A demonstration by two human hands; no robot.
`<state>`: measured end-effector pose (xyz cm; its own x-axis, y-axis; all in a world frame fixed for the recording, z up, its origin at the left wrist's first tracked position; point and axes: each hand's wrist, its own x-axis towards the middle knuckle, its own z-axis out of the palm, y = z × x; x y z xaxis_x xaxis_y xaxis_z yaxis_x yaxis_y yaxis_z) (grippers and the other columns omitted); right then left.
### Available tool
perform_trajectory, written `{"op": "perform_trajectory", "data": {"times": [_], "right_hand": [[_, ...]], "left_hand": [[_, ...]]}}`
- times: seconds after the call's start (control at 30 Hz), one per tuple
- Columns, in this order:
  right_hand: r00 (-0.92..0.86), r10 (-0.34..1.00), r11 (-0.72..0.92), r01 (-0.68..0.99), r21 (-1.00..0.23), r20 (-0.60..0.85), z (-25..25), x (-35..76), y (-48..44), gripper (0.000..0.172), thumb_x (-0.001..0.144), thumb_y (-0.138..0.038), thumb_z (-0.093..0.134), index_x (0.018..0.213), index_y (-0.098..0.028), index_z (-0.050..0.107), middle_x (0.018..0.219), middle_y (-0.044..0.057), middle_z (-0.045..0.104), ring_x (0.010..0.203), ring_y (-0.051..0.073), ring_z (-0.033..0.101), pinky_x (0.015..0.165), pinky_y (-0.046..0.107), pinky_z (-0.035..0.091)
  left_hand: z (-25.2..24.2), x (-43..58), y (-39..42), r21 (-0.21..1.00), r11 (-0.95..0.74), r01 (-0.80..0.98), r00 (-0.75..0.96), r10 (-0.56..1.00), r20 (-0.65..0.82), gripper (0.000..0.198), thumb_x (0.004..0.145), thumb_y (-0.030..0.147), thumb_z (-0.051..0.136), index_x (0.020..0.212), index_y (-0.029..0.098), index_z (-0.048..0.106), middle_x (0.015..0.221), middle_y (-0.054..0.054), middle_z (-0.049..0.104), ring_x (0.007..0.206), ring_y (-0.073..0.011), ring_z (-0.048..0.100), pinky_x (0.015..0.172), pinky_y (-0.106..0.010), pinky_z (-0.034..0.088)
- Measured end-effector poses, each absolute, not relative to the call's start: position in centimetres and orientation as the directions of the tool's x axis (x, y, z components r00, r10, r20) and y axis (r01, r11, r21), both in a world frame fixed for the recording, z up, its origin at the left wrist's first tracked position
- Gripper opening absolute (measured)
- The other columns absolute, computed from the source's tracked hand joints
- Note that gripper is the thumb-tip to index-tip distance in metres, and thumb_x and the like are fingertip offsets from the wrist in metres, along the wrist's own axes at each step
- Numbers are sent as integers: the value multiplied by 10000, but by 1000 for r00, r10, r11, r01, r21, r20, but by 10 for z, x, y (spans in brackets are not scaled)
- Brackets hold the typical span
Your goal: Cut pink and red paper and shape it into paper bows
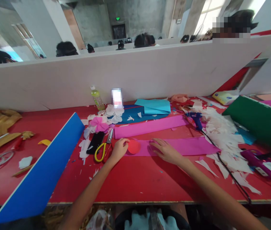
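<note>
A long magenta paper strip (195, 146) lies across the red table in front of me. My left hand (120, 150) is at its left end, fingers bent and pressed together on the strip's edge. Just right of those fingers, a red paper circle (134, 147) lies on the strip. My right hand (165, 151) rests on the middle of the strip, fingers stretched out and slightly apart. A second magenta strip (149, 127) lies behind it. Scissors with yellow handles (100, 151) lie left of my left hand, close to a black phone (95, 142).
White and pink paper petals (99, 124) lie beside a drink bottle (97, 98). Turquoise sheets (156, 106) are at the back. A blue glue gun (196, 119), white scraps (223, 134) and a purple device (263, 164) stand right. Blue (46, 172) and green boards (255, 121) flank the space.
</note>
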<state>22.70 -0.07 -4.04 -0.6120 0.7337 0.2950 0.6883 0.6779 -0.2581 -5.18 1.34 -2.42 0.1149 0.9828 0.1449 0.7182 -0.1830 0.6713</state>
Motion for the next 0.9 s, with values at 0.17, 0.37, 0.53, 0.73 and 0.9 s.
{"op": "perform_trajectory", "data": {"times": [0.17, 0.37, 0.53, 0.73, 0.9], "right_hand": [[-670, 670, 738, 648, -188, 320, -30, 194, 1, 373, 894, -180, 417, 1257, -193, 500, 1291, 125, 517, 1200, 251, 467, 984, 442, 414], [-766, 573, 816, 567, -113, 291, -32, 165, 9, 332, 905, -188, 404, 1206, -179, 544, 1267, 117, 539, 1156, 251, 490, 967, 434, 418], [-755, 577, 815, 555, -166, 311, -44, 166, 12, 327, 914, -210, 401, 1196, -172, 562, 1255, 123, 535, 1176, 241, 468, 985, 417, 401], [-743, 575, 817, 543, -193, 343, -43, 169, 10, 344, 915, -228, 403, 1221, -190, 556, 1277, 141, 502, 1219, 248, 420, 1005, 454, 371], [-731, 586, 810, 545, -218, 349, -45, 168, 10, 358, 911, -240, 420, 1243, -216, 551, 1274, 131, 501, 1202, 248, 432, 988, 450, 392]], "left_hand": [[-24, -53, 4, 374, -140, 917, 120, 990, 77, 259, 824, 127, 443, 989, 200, 628, 1020, -65, 633, 918, -171, 613, 814, -276, 463], [-16, -49, -10, 95, -144, 985, 145, 989, -5, 304, 876, 218, 409, 1125, 249, 580, 1059, -67, 572, 898, -189, 612, 682, -268, 468], [-17, -54, -18, 27, -205, 978, 205, 978, 31, 344, 893, 242, 401, 1204, 252, 549, 1232, -96, 506, 1066, -217, 542, 718, -280, 490], [-15, -52, -32, -103, -258, 961, 253, 966, -57, 425, 883, 125, 363, 1279, 192, 504, 1234, -119, 553, 1029, -231, 555, 761, -328, 514], [-15, -47, -40, -151, -212, 965, 212, 977, -21, 421, 881, 128, 376, 1274, 182, 517, 1290, -112, 536, 1014, -233, 556, 746, -336, 528]]}}
